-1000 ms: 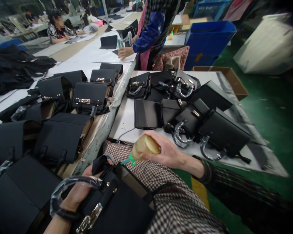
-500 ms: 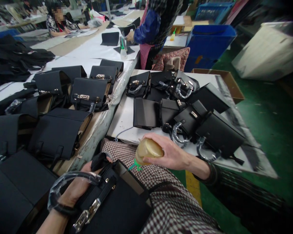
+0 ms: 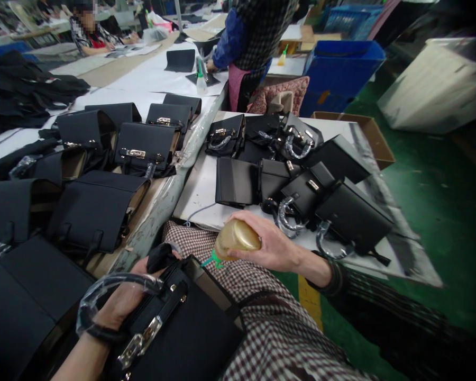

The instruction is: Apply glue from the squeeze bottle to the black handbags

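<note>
A black handbag (image 3: 190,333) with a metal clasp lies on my lap over checked trousers. My left hand (image 3: 121,304) reaches through its plastic-wrapped handle (image 3: 103,296) and grips the bag's top edge, fingers closed. My right hand (image 3: 269,246) is wrapped round a yellowish glue bottle (image 3: 236,236), held on its side. The bottle's green nozzle (image 3: 211,260) points down-left at the open top corner of the bag.
Several black handbags (image 3: 143,151) lie on the long table at left, more black handbags (image 3: 321,196) on a white table (image 3: 200,190) ahead. A person in a checked apron (image 3: 254,47) stands at the far end. Blue bins (image 3: 337,69), a cardboard box (image 3: 375,137) and green floor lie right.
The view has shifted a little. My right hand with the bottle dipped and came back, the nozzle staying near the bag's corner. The standing person has moved their arm.
</note>
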The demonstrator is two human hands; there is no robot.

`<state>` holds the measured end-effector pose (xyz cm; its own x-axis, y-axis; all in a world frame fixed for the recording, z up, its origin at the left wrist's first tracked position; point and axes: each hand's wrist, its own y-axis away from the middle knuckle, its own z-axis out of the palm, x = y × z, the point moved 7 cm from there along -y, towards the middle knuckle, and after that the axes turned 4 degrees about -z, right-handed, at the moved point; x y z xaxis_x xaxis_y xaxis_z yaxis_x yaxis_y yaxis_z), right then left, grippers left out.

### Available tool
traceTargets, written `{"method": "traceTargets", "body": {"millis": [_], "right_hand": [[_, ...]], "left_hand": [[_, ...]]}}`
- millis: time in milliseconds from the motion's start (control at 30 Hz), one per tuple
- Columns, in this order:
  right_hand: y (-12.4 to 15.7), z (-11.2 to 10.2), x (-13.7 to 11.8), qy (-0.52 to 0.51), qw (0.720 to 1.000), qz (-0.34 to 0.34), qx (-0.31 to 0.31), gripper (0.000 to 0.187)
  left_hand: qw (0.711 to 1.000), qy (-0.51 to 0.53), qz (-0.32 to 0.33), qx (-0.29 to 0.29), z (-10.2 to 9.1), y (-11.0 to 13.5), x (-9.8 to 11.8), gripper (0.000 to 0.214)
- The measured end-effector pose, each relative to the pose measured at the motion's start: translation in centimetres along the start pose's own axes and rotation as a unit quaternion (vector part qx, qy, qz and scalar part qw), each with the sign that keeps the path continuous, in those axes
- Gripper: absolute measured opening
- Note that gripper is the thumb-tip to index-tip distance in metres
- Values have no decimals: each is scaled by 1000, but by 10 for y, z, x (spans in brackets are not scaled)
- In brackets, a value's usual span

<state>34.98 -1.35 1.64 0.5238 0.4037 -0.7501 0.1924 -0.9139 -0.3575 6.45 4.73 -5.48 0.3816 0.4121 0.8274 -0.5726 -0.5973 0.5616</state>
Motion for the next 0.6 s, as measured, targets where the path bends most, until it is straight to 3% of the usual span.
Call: {"method": "traceTargets", "body": {"millis": [200, 400, 600], "right_hand": [[10, -1, 1, -2, 999, 8, -37, 52], [22, -2, 3, 3, 997, 34, -76, 51], [31, -2, 8, -7, 994, 40, -105, 48]], "left_hand": [[999, 2, -37, 32, 4, 1, 3, 51], [997, 23, -62, 32, 1, 4, -8, 50], [1000, -25, 0, 14, -1, 3, 0, 58]]}}
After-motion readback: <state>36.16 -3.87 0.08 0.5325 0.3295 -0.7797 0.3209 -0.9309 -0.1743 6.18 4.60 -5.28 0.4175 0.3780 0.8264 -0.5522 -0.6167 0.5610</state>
